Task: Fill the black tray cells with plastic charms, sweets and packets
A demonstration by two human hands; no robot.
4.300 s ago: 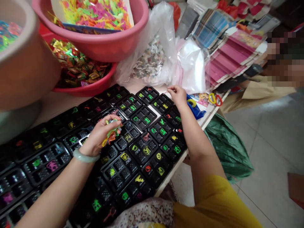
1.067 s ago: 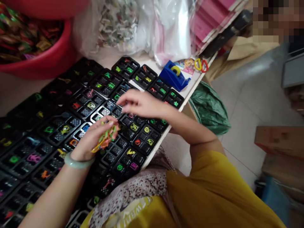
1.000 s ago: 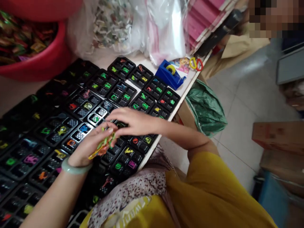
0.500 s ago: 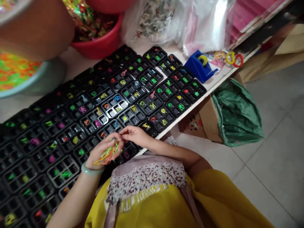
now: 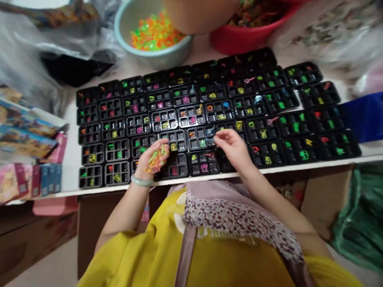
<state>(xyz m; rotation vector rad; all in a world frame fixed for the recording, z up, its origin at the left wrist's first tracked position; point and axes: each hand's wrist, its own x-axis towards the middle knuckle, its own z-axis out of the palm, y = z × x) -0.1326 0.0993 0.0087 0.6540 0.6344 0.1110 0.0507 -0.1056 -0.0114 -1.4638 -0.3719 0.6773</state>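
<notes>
My left hand [image 5: 144, 164], palm up with a pale bangle at the wrist, is curled around small orange, yellow and green plastic pieces [image 5: 158, 158]. It hovers over the front rows of black compartment trays [image 5: 180, 160]. To the right, my right hand [image 5: 236, 150] has thumb and fingertips pinched together above another tray. Whatever those fingertips hold is too small to make out. In the trays' compartments lie small coloured plastic pieces, such as a magenta piece [image 5: 204, 168]; many compartments show bare bottoms. My right hand covers part of a front tray.
Behind the trays stand a pale blue basin [image 5: 125, 42] of orange and green pieces and a red basin [image 5: 231, 40]. Small boxes [image 5: 49, 177] sit on the left. A blue object [image 5: 366, 117] borders the right end. Beneath the white table edge [image 5: 299, 166], a green bag [image 5: 359, 223] hangs.
The view has swung left, showing the whole tray array and the boxes. My hands, close together before, are now apart, the right one over a tray. The left still holds the plastic pieces.
</notes>
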